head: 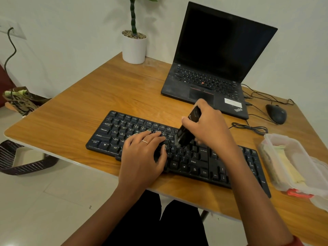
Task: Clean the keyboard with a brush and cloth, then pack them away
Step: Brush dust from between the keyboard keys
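I see the table (85,96), a wooden top that carries everything here. At its far side stands the laptop (213,68), lid up and screen dark, with a potted plant (134,47) just to its left against the wall. The keyboard (124,128) lies slantwise across the near part of the table, black, running from the left down toward the right edge. To its right sits a clear plastic box (291,157), lid off, with a pale cloth (291,172) lying inside it. A mouse (276,113) rests behind the box, near the laptop's right corner, its cable looping between the two.

My left hand (143,153) lies flat on the keyboard's middle, fingers straight and spread over the keys, pressing down and holding nothing. My right hand (207,125) is wrapped around the brush (186,132), thumb and fingers curled on its black handle. The brush stands tilted, its head down on the keys just right of my left fingertips; the bristles are blurred, so I cannot tell their exact shape.
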`<act>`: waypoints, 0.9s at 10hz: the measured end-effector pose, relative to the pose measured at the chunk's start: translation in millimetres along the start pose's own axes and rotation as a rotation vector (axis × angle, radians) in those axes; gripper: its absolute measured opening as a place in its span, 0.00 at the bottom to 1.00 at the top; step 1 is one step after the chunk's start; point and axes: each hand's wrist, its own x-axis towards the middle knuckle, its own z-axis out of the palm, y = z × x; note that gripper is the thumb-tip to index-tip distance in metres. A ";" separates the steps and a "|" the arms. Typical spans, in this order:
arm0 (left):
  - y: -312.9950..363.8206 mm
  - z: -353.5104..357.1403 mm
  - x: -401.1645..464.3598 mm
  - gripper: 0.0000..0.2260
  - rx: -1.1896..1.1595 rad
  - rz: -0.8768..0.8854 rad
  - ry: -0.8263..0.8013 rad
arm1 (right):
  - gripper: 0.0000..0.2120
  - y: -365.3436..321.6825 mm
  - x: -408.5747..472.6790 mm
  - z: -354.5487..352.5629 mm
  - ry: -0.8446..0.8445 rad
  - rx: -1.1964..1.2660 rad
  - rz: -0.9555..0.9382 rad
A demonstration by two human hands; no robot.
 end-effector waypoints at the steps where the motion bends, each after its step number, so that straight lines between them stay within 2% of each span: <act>1: 0.3 -0.2 -0.3 0.14 0.002 0.000 -0.003 | 0.12 -2.4 1.4 7.8 0.144 -0.032 -0.043; 2: 0.6 -0.3 0.0 0.14 0.006 -0.006 -0.011 | 0.11 -4.9 -6.4 22.8 0.233 0.000 -0.157; 3: -0.2 0.4 -0.1 0.14 -0.004 -0.004 -0.004 | 0.11 -0.6 3.3 4.3 -0.017 0.049 -0.067; 5: -0.2 1.0 -0.1 0.14 -0.003 -0.006 -0.013 | 0.10 -7.6 6.6 18.1 0.156 -0.044 -0.138; 6: -1.3 1.3 -0.2 0.14 -0.006 -0.003 -0.005 | 0.10 -6.0 17.4 2.4 -0.088 0.042 0.010; 7: -1.6 1.4 -0.9 0.14 -0.005 -0.001 -0.004 | 0.11 -8.1 18.7 7.7 0.058 -0.017 -0.040; 8: -0.5 1.2 -1.2 0.14 -0.008 0.001 -0.008 | 0.10 -9.5 15.4 13.9 0.112 0.005 -0.077; 9: -1.1 1.0 -0.6 0.14 -0.011 -0.003 -0.011 | 0.10 -7.9 25.3 -4.6 -0.157 0.015 0.069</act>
